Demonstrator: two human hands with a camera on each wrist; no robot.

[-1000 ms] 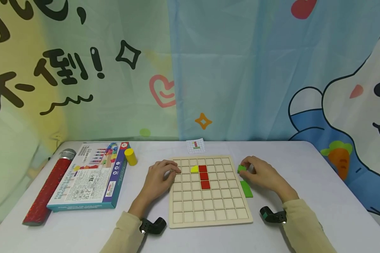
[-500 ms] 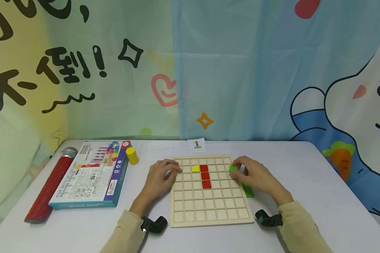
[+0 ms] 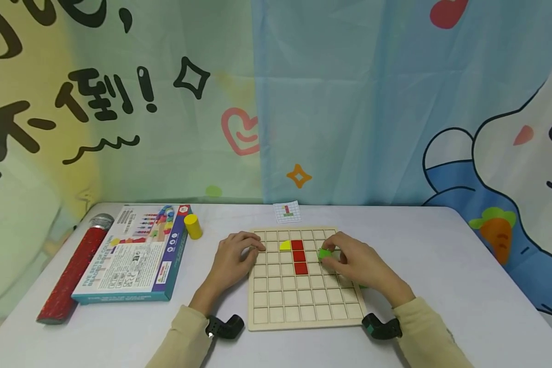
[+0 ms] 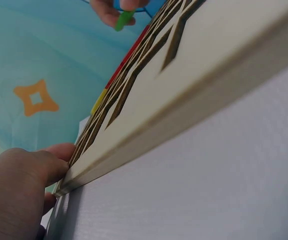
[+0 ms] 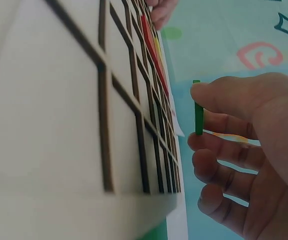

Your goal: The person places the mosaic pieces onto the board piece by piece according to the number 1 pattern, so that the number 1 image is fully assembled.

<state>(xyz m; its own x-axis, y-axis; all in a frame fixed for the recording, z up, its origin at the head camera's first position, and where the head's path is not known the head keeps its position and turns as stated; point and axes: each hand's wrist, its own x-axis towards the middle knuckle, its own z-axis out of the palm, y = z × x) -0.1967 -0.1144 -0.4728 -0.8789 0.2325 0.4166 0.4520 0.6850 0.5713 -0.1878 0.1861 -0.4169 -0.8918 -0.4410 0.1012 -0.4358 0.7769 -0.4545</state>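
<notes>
A wooden grid board (image 3: 285, 312) lies flat in front of me. Three red squares (image 3: 299, 255) run down its upper middle, with a yellow piece (image 3: 285, 246) left of the top one. My right hand (image 3: 356, 258) pinches a small green tile (image 3: 324, 254) between thumb and finger, above the board's right part; the right wrist view shows the green tile (image 5: 199, 107) edge-on, apart from the grid. My left hand (image 3: 234, 255) rests with bent fingers at the board's left edge. In the left wrist view its fingers (image 4: 53, 160) touch the edge near a corner.
A small card (image 3: 287, 212) with a coloured grid pattern lies behind the board. To the left are a game box (image 3: 129, 255), a yellow cylinder (image 3: 193, 226) and a red tube (image 3: 75, 276). Another green piece (image 3: 363, 286) is mostly hidden under the right hand.
My right hand has carried the green tile leftward from beside the board to above its right columns. The left hand stays at the board's edge. The head view has shifted slightly.
</notes>
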